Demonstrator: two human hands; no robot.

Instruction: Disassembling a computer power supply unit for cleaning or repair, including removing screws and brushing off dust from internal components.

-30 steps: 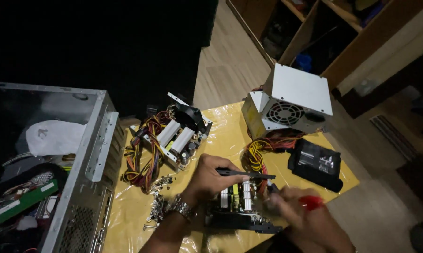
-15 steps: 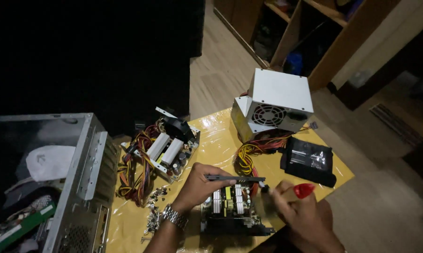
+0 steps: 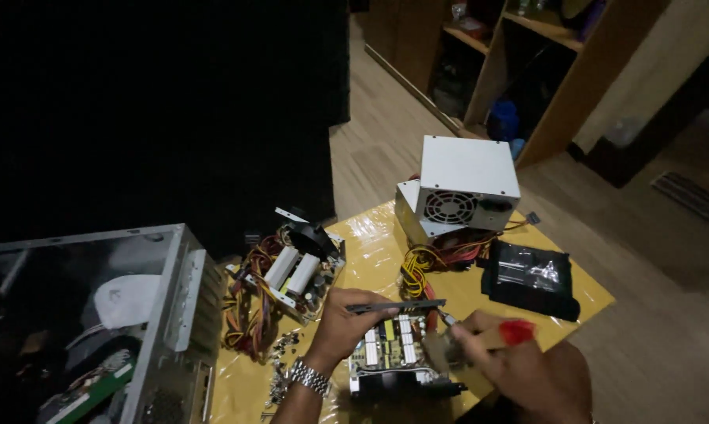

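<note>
My left hand (image 3: 342,326) grips the top edge of a grey metal frame (image 3: 397,306) on an opened power supply board (image 3: 393,357) with yellow and white parts. A metal watch (image 3: 309,378) circles that wrist. My right hand (image 3: 519,369) is closed on a screwdriver with a red handle (image 3: 516,331); its thin shaft (image 3: 447,317) points toward the board's right side. Both hands hover over the near edge of a yellow table (image 3: 370,243).
A white power supply box (image 3: 460,184) with coloured cables (image 3: 437,257) stands at the back. A black pouch (image 3: 531,279) lies right, a second opened board (image 3: 291,271) left, screws (image 3: 283,357) near it. An open grey computer case (image 3: 95,314) fills the left.
The view has tilted and shifted, so the table sits lower and more central. My hands keep their hold on the frame and the screwdriver, with the tip staying at the board.
</note>
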